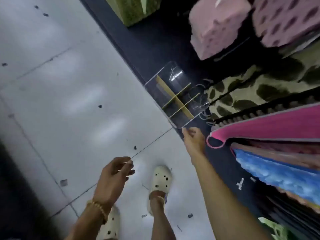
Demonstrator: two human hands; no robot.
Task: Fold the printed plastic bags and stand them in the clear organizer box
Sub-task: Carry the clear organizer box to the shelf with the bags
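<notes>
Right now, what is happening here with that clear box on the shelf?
A person stands on the white tiled floor beside a dark shelf. The right hand reaches to the near corner of the clear organizer box, which sits at the shelf edge; whether it has a grip on it is unclear. The box's compartments, made by yellowish dividers, look empty. The left hand hangs over the floor, fingers loosely curled. No folded bag stands in the box yet.
</notes>
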